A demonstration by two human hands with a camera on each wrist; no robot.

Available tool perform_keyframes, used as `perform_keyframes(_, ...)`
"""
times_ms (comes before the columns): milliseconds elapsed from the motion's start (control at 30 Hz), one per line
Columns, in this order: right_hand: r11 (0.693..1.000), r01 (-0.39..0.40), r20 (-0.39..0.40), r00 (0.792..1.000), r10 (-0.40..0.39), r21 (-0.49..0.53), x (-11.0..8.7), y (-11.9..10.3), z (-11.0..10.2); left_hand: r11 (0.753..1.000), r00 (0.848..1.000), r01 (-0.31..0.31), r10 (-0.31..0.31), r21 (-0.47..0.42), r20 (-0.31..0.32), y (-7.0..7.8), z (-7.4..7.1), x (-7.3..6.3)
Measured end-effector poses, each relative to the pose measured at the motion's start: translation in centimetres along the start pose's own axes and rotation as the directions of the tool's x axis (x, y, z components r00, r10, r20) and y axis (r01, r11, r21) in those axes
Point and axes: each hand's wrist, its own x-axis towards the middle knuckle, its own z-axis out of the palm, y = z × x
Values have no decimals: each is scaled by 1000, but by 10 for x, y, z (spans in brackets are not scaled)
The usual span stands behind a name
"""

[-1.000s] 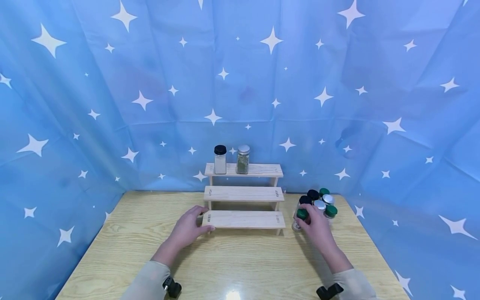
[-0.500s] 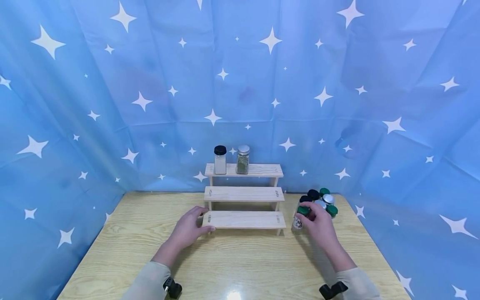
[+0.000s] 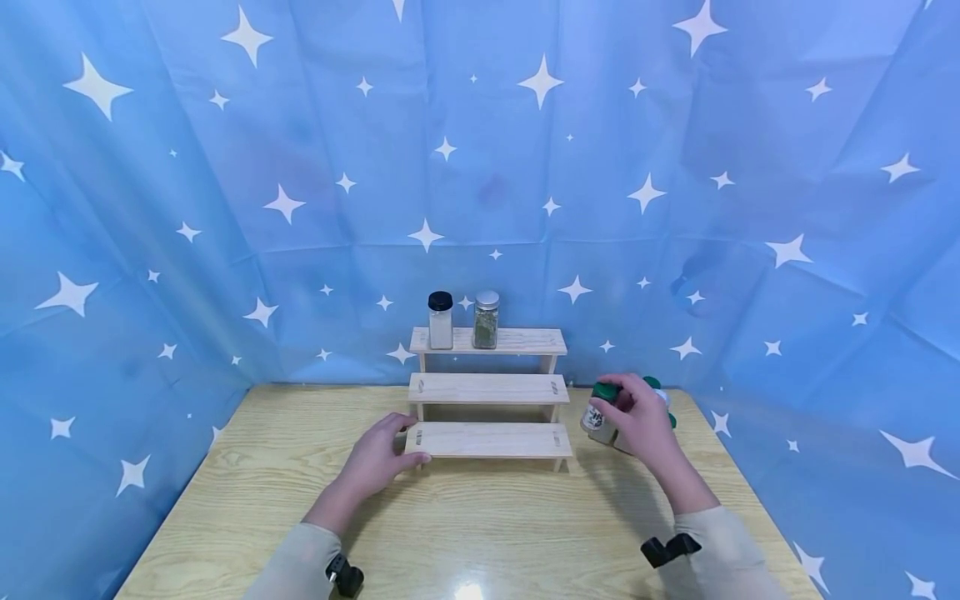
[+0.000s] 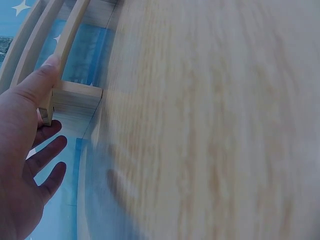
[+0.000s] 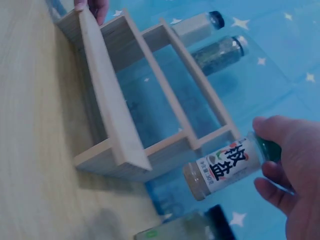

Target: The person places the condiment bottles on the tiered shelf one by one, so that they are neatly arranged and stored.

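A spice jar (image 3: 596,419) with a green cap and a printed label is pinched at its cap by my right hand (image 3: 654,425). In the right wrist view the labelled jar (image 5: 227,167) tilts, raised beside the rack's end. My left hand (image 3: 372,454) grips the left end of the lowest step of a three-step wooden rack (image 3: 487,387); in the left wrist view the thumb lies over the board and the other fingers are below. On the top step stand a black-capped jar (image 3: 441,327) of white contents and a silver-capped jar (image 3: 486,328) of green herbs.
Several more jars are grouped on the table's right side, largely hidden behind my right hand; a green cap (image 3: 652,382) shows there. The right wrist view has a black-capped jar (image 5: 182,227) close by. A starry blue curtain (image 3: 480,167) hangs behind the wooden table (image 3: 465,525).
My right hand has lifted the green-capped jar up and away from its place at the front of the group. The left hand has stayed on the rack.
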Motion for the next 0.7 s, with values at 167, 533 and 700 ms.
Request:
perform_keyframes(167,1000,1,28,1000,-2,22,15,-10,-5,1000,1000,2,-2,3,0,1,0,0)
perform_keyframes(533,997,40,71,997,-44,61,50,-33,-7,1000,1000,6,-6,26,2,-1,1,0)
perform_keyframes(700,994,63,70,995,-70,91,68,-42,-3,1000,1000,7,-7,20,-4,0,0,0)
